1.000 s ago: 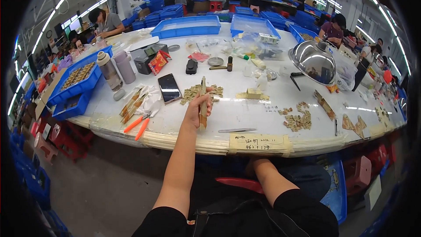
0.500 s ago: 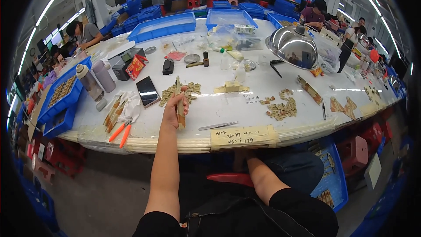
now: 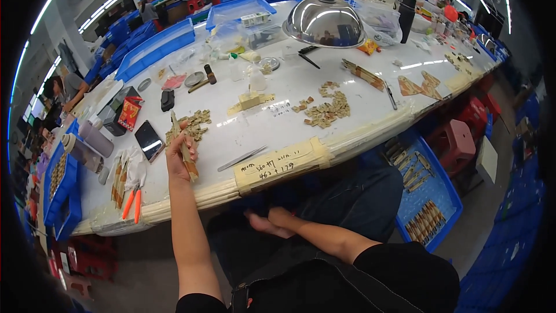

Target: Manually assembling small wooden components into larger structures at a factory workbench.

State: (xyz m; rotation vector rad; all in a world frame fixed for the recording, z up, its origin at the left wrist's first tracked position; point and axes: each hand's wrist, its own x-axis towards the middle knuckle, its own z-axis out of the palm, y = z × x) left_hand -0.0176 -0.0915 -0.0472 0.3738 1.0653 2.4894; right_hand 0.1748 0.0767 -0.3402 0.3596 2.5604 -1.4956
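My left hand (image 3: pixel 180 156) is closed around a long, slim tan-and-brown piece (image 3: pixel 189 165), held upright above the near left part of the table. A pile of small greenish-tan chips (image 3: pixel 198 123) lies just beyond it. To its right, metal tweezers (image 3: pixel 242 158) rest by a yellowed paper label (image 3: pixel 284 165) taped along the table edge. My right hand (image 3: pixel 269 223) is low over my lap, below the table edge; its fingers do not show clearly. Similar long pieces (image 3: pixel 119 182) and orange-handled pliers (image 3: pixel 132 204) lie left of my left hand.
A phone (image 3: pixel 149 140), bottles (image 3: pixel 95 139) and a blue tray (image 3: pixel 63 185) stand left. A shiny dome lamp (image 3: pixel 325 20) hangs over the far side. More chips (image 3: pixel 327 107) lie mid-table. Right of my legs, a blue tray (image 3: pixel 457 211) holds rows of pieces. People sit farther back.
The view has turned to the right, so the table sits farther left and tilted. My right hand, hidden under the table edge before, now shows over my lap. My left hand keeps its hold.
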